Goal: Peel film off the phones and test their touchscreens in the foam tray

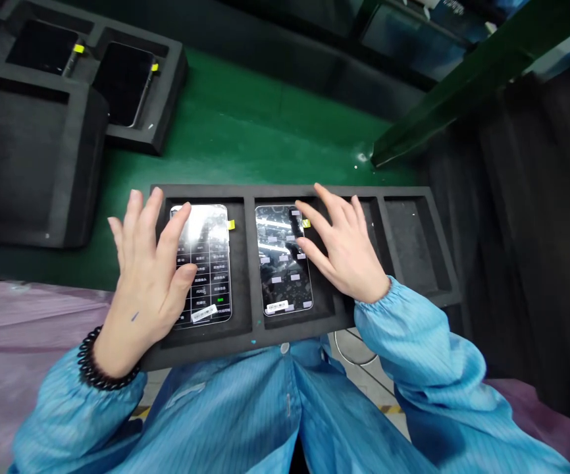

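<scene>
A black foam tray [249, 263] with several compartments lies at the table's front edge. Its left compartment holds a smartphone [218, 263] whose lit screen shows a grid of text cells. In the neighbouring compartment lies a second smartphone [285, 263], its dark screen dotted with small pale rectangles. Each phone has a yellow tab at its side and a white label near the bottom. My left hand [149, 276] is open over the left phone's left edge, fingers spread. Over the second phone's right edge, my right hand [341, 247] is open; whether its fingertips touch it I cannot tell.
Another foam tray [171, 99] at the back left carries two dark phones with yellow tabs. A further foam tray [80, 164] overlaps it in front. The green tabletop [265, 118] extends behind my tray, and a green post [443, 92] rises at the right.
</scene>
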The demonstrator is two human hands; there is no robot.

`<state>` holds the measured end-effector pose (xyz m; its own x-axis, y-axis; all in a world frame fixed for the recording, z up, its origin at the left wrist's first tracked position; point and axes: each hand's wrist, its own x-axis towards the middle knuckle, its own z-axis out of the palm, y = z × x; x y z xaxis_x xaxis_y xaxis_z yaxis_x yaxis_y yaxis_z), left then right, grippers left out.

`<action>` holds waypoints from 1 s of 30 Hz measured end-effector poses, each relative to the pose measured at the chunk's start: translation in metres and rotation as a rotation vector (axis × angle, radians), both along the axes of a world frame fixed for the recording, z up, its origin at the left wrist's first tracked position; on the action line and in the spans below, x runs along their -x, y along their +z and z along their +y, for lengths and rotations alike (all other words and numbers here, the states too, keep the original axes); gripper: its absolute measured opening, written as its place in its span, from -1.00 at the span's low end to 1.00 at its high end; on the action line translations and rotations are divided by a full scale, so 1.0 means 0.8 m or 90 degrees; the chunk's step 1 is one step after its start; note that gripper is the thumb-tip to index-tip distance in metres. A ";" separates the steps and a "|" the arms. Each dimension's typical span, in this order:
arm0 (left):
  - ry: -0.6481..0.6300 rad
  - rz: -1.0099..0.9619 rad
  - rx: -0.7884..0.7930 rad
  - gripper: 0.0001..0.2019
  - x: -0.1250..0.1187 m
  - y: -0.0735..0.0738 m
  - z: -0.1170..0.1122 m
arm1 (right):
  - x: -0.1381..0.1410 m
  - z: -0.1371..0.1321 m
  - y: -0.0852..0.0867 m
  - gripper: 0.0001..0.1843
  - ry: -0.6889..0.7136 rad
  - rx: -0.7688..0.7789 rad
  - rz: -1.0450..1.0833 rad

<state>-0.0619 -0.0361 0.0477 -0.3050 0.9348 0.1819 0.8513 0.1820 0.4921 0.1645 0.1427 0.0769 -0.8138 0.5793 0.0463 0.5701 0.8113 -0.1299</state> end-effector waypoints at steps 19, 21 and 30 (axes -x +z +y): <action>0.001 -0.014 -0.089 -0.35 0.011 -0.024 0.001 | -0.005 -0.022 -0.009 -0.51 0.157 -0.021 0.030; 0.002 -0.012 -0.089 -0.36 0.011 -0.025 0.000 | -0.002 -0.020 -0.009 -0.52 0.167 -0.006 0.013; -0.001 -0.007 -0.090 -0.36 0.013 -0.026 -0.001 | -0.008 0.007 -0.009 -0.49 0.005 0.030 0.043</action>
<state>-0.0721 -0.0367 0.0273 -0.3064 0.9006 0.3085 0.8462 0.1092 0.5215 0.1711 0.1479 0.0698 -0.8145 0.5755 0.0737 0.5522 0.8079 -0.2057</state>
